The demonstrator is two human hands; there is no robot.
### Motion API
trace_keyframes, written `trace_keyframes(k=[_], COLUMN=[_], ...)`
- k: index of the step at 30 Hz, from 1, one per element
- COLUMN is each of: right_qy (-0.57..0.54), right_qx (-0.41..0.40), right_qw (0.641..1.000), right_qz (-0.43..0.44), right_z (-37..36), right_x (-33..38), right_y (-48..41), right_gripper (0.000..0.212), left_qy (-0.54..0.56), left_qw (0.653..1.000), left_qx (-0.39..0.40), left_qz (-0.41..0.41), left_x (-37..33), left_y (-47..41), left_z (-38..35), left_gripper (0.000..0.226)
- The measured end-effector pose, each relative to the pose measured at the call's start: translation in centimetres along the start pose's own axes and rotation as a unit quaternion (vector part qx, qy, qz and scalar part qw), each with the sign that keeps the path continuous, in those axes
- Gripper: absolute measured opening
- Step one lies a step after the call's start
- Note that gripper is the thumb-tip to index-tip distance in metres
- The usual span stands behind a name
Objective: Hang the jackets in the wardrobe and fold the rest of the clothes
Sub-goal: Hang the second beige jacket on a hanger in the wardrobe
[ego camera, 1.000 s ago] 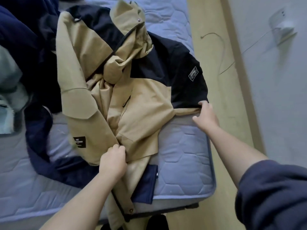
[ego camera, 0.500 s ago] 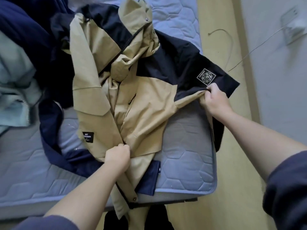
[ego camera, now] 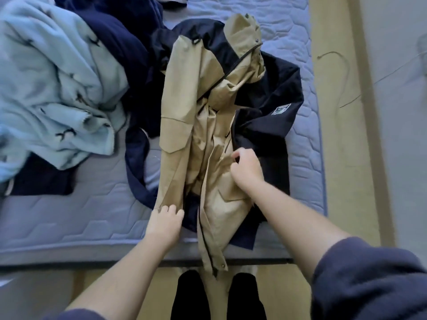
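A tan and black hooded jacket point(ego camera: 208, 125) lies lengthwise on the mattress point(ego camera: 69, 218), its hem hanging over the near edge. Its right sleeve, black with a square patch, is folded in over the body. My left hand point(ego camera: 165, 219) presses on the tan left sleeve's lower end, fingers curled over the fabric. My right hand point(ego camera: 246, 168) pinches the folded-in sleeve at the jacket's middle. A light blue fleece garment point(ego camera: 53, 93) and a dark navy garment point(ego camera: 120, 42) lie heaped at the left.
The mattress's near edge runs across the bottom, with my dark-trousered legs point(ego camera: 217, 296) standing against it. A tan wooden floor strip point(ego camera: 332, 135) and a thin cable point(ego camera: 346, 72) lie to the right, beside a grey wall.
My right hand has carried the black sleeve from the mattress's right edge inward over the jacket. The view has shifted, bringing the blue fleece pile into sight. My left hand stays at the hem.
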State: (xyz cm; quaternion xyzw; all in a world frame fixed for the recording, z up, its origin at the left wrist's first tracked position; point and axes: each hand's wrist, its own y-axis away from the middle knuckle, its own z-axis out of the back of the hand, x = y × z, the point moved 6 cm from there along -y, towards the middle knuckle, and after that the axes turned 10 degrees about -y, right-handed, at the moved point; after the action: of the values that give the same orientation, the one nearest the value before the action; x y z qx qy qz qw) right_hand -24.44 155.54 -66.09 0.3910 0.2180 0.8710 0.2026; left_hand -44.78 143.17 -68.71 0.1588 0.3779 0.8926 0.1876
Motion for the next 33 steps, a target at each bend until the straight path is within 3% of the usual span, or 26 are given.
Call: trace_keyframes(k=[2,4,7,9,11,13,14,17,19,21,23,26,29,33], right_qy=[0.048,0.066,0.074,0.068,0.059,0.024,-0.011,-0.176,-0.326,-0.478,-0.54,-0.573,-0.6,-0.559], right_qx=[0.005,0.054,0.158,0.199,0.205,0.186,0.175,0.176,0.189,0.18,0.148,0.124,0.157,0.206], right_qw=[0.999,0.995,0.974,0.962,0.96,0.966,0.969,0.945,0.88,0.786,0.739,0.71,0.698,0.749], right_qz=[-0.016,-0.06,-0.147,-0.173,-0.18,-0.176,-0.176,-0.212,-0.288,-0.349,-0.374,-0.39,-0.358,-0.29], right_z=[-2.9,-6.1,-10.4,-12.1,-12.8,-12.7,-12.5,-12.4,-12.8,-13.2,-13.0,-13.0,-13.5,-13.7], right_x=[-4.4,-8.7,-13.5,-15.1,-15.7,-15.6,-15.3,-14.6,-14.3,-13.5,-13.1,-12.7,-11.5,-9.8], right_y=[4.4,8.1,12.8,15.0,16.1,16.2,16.2,16.5,17.7,18.8,19.2,19.9,20.6,21.0], right_gripper=[0.017,0.01,0.025,0.039,0.033,0.023,0.023,0.023,0.02,0.017,0.013,0.01,0.012,0.014], left_qy=[0.07,0.239,0.475,0.57,0.661,0.741,0.764,0.809,0.827,0.826,0.823,0.824,0.826,0.825], left_qw=[0.997,0.967,0.835,0.732,0.627,0.544,0.522,0.482,0.477,0.498,0.518,0.531,0.527,0.526], left_qx=[0.009,-0.004,0.002,0.027,0.051,0.038,0.029,0.04,0.07,0.089,0.094,0.107,0.139,0.172], left_qz=[0.008,0.091,0.276,0.372,0.409,0.392,0.379,0.334,0.29,0.248,0.213,0.169,0.139,0.113], left_x=[0.3,1.0,2.1,2.1,1.6,1.3,1.2,0.8,0.3,-0.1,-0.5,-1.1,-2.0,-3.3], left_y=[0.3,0.6,0.8,0.9,0.6,0.1,0.0,0.7,1.7,2.6,3.5,4.1,4.1,3.4], left_z=[-2.1,-3.8,-6.6,-8.5,-9.9,-10.5,-10.6,-10.2,-9.5,-8.8,-7.9,-6.7,-5.6,-4.0], left_gripper=[0.03,0.028,0.026,0.044,0.056,0.033,0.02,0.009,0.003,0.008,0.009,0.014,0.019,0.014])
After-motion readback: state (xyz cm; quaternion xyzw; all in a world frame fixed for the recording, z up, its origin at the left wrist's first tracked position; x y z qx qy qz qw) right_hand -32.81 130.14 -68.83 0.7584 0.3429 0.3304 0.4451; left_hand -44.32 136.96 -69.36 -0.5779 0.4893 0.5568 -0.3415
